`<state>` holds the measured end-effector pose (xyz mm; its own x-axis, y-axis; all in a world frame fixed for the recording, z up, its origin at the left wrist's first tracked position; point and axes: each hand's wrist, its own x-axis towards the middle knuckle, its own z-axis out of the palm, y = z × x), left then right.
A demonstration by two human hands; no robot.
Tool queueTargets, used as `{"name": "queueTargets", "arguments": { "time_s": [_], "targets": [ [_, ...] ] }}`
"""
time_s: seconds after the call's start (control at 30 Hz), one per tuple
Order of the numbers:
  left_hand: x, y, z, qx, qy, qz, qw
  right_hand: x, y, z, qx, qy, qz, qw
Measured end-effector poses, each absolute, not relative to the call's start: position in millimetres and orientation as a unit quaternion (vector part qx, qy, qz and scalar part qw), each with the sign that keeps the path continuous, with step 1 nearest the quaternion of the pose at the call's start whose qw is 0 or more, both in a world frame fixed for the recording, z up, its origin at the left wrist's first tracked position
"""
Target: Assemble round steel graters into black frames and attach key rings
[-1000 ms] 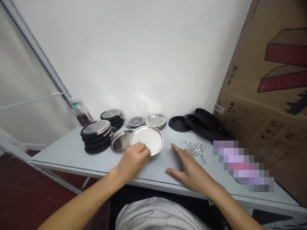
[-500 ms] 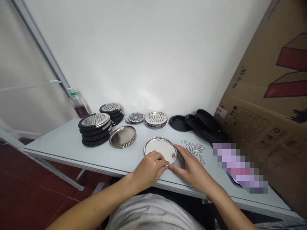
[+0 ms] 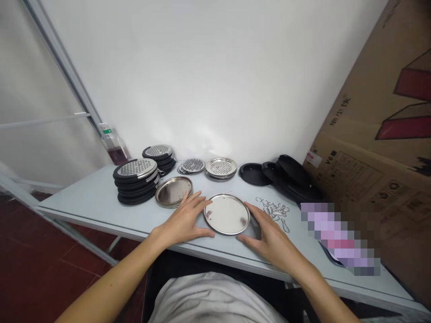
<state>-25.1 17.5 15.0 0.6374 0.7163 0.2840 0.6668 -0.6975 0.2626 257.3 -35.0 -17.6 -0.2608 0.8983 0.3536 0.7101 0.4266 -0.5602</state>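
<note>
A round shiny metal plate (image 3: 226, 215) with a raised rim and small holes lies on the table in front of me. My left hand (image 3: 185, 220) is open at its left side, the fingers spread and fingertips close to the rim. On the plate's right side my right hand (image 3: 266, 229) curves around the rim with thumb and fingers apart, the fingertips at or just beside the edge. A stack of similar metal plates (image 3: 171, 190) sits behind my left hand. Right of the plate lies a pile of small metal clips and rings (image 3: 274, 210).
Black-rimmed grater discs stand in stacks (image 3: 136, 184) at the left, beside a bottle (image 3: 114, 148). Metal grater discs (image 3: 221, 168) lie along the wall. Black round holders (image 3: 255, 174) are at the back right, near a large cardboard box (image 3: 370, 157) and a blurred-out object (image 3: 336, 237).
My left hand has let go of the plate's front edge and moved left, its fingers spreading. My right hand stays beside the plate. The view has shifted slightly.
</note>
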Motion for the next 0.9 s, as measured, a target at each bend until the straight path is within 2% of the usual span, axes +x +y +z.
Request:
{"name": "queueTargets", "arguments": {
  "time_s": [0.27, 0.4, 0.5, 0.57, 0.7, 0.9],
  "targets": [
    [-24, 17, 17, 0.907, 0.372, 0.195, 0.04, 256, -36, -17, -0.531, -0.774, 0.146, 0.312],
    [-29, 68, 34, 0.843, 0.465, 0.27, -0.004, 256, -36, -16, -0.543, -0.771, 0.149, 0.297],
    [-30, 129, 45, 0.784, 0.589, 0.196, 0.006, 256, -36, -16, -0.54, -0.773, 0.149, 0.297],
    [-31, 166, 46, 0.769, 0.617, 0.164, 0.018, 256, -36, -16, -0.54, -0.772, 0.148, 0.301],
    [-35, 211, 39, 0.756, 0.639, 0.135, 0.036, 256, -35, -20, -0.54, -0.768, 0.151, 0.31],
    [-46, 231, 26, 0.763, 0.63, 0.137, 0.053, 258, -33, -26, -0.546, -0.766, 0.155, 0.304]
  ]
}}
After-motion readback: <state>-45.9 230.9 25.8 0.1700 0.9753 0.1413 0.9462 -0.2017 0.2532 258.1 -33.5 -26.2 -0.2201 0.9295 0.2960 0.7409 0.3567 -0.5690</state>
